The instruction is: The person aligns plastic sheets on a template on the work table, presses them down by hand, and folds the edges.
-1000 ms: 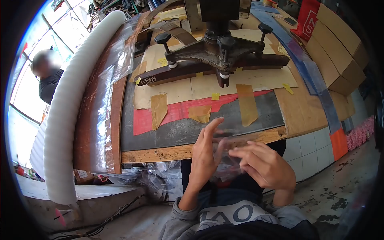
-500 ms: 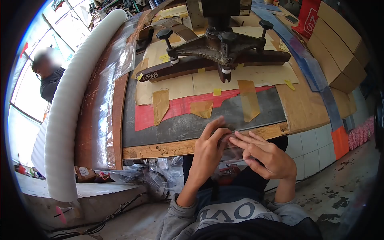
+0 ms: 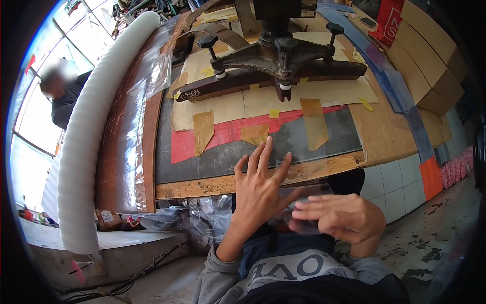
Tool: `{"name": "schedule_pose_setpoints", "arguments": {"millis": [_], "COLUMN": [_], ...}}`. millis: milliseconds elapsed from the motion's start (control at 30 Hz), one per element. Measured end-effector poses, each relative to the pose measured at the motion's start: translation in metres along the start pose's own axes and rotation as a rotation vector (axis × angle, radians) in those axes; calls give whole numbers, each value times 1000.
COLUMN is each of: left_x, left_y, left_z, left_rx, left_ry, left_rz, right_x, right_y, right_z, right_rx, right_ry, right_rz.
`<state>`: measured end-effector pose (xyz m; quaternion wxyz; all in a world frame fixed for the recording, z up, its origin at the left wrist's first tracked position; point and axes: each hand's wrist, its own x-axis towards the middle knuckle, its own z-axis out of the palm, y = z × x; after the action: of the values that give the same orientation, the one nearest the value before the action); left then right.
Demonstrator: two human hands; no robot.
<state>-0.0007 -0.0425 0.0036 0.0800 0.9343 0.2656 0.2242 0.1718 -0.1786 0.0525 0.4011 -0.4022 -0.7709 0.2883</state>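
- Spanning wooden edge (image 3: 202,188): left hand (image 3: 258,192), fingers spread.
- Right hand (image 3: 347,215) apart, half-curled beside clear plastic (image 3: 314,188); grip unclear.
- Cardboard box (image 3: 412,66) beyond right hand; contents hidden.
- Floor (image 3: 425,243) right of it.

One left hand (image 3: 258,187) and one right hand (image 3: 347,218) are showing. One table (image 3: 202,189) is showing, plus three brown tape pieces (image 3: 315,124) crossing one red sheet (image 3: 225,133), three black knobs (image 3: 286,45), one white roll (image 3: 83,137), one red bag (image 3: 388,25), one phone (image 3: 368,22).

Daylight glares from blown-out windows (image 3: 30,117) at upper left, streaking white across the plastic film (image 3: 132,124). Fisheye distortion curves the scene within black corners. Motion blur softens the right hand (image 3: 347,217).
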Motion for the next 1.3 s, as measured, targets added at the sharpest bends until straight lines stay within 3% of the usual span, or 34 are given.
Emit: {"name": "schedule_pose_setpoints", "arguments": {"millis": [200, 333, 467, 500, 533, 600, 700, 800, 833, 967, 1100, 1300], "left_x": [-12, -10, 2, 1, -1, -3, -4, 3, 6, 17, 25, 6], "left_y": [-2, 0, 5, 3, 2, -1, -1, -1, -3, -7, -17, -8], "left_z": [25, 14, -1, 2, 5, 12, 9, 12, 10, 3, -1, -2], "left_rx": [37, -210, -524, -568, -561, -546, -494, -464, -447, -535, -587, -533], "left_ry": [178, 271, 66, 44, 60, 90, 85, 94, 88, 22, -51, -40], "left_rz": [146, 135, 75, 83, 113, 170, 336, 426, 436, 385, 268, 221], "right_x": [-6, -4, -2, -7, -7, -6, -13, -6, 0, 31, 43, 51], "right_y": [-2, -8, 2, 14, 22, 34, 61, 55, 52, 63, 90, 106], "right_z": [2, 2, -9, -13, -16, -9, -13, -17, -17, -8, -12, -4], "right_rx": [-2, 96, 232, 401, 554, 682, 628, 597, 665, 488, 110, -56], "right_ry": [-75, -90, -92, -91, 4, 460, 826, 435, 400, 676, 666, 703], "right_rz": [-6, -38, -50, -50, -49, 12, 395, 554, 564, 318, 516, 470]}}
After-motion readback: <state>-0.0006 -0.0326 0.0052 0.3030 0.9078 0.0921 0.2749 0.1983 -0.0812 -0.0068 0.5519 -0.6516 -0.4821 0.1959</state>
